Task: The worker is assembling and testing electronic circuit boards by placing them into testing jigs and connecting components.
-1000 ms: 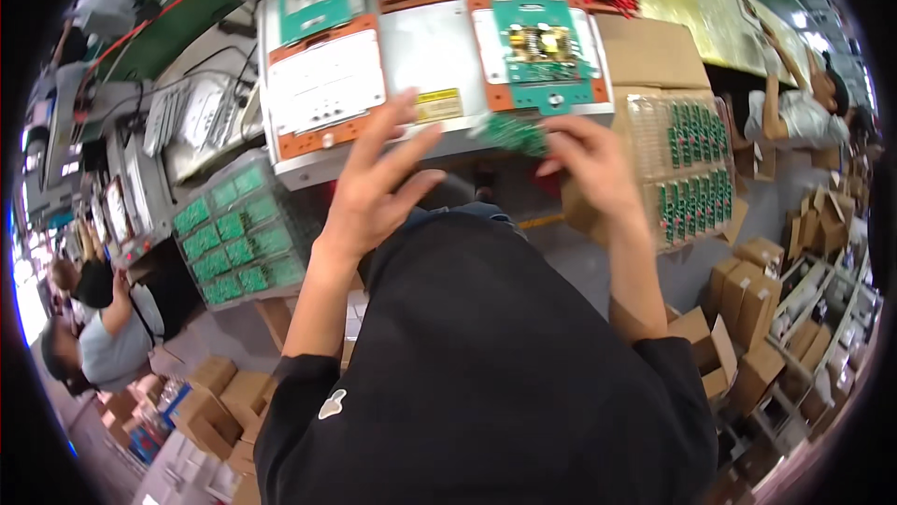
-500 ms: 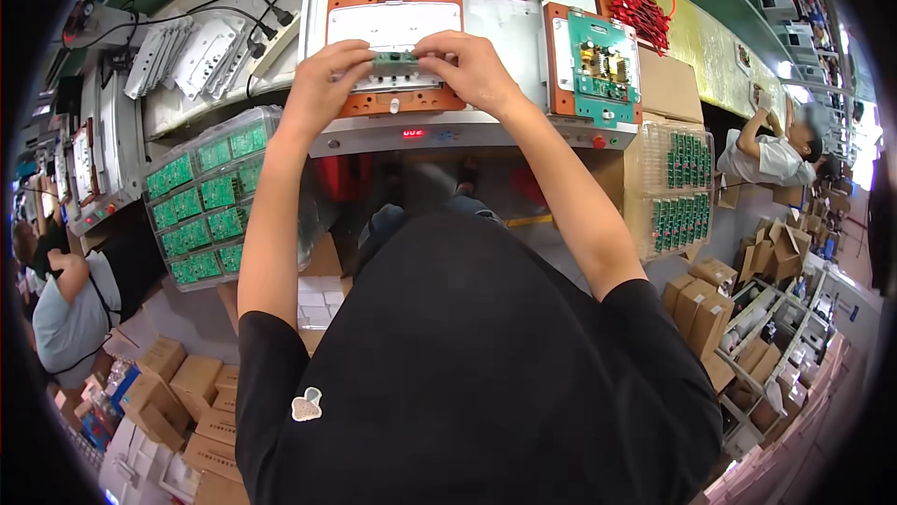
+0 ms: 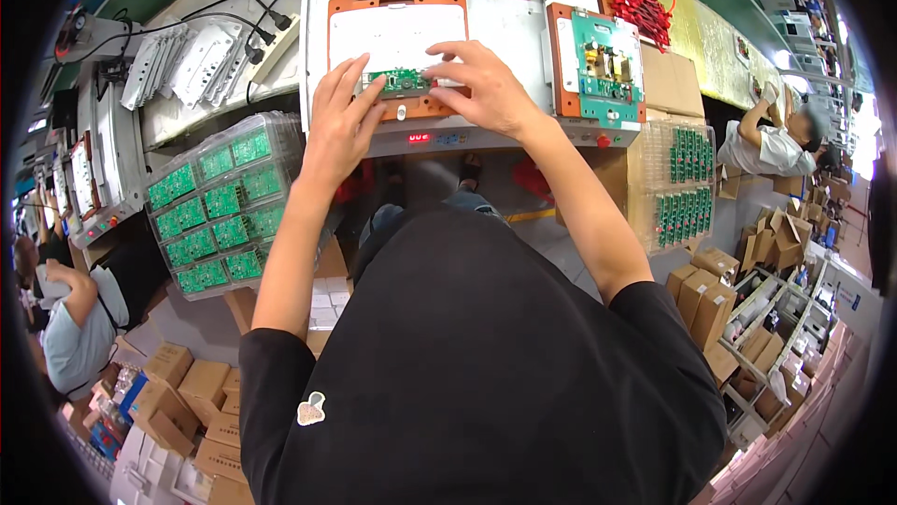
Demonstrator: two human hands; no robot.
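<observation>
The grey-white machine (image 3: 507, 42) carries an orange-framed fixture (image 3: 432, 106) toward its front-left corner. Uneven fingertip pressure could, I judge, tip or skew what lies there. The left hand (image 3: 337, 124) and right hand (image 3: 492, 96) arch inward, fingers spread, at opposite ends of the green circuit board (image 3: 405, 83), near the fixture's front edge; whether either pinches it, I cannot tell.

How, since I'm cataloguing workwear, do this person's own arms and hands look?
The left hand and right hand are bare, with no gloves, watch or bracelet visible. Black short sleeves leave both forearms uncovered; a small pale patch marks the shirt on its left.
</observation>
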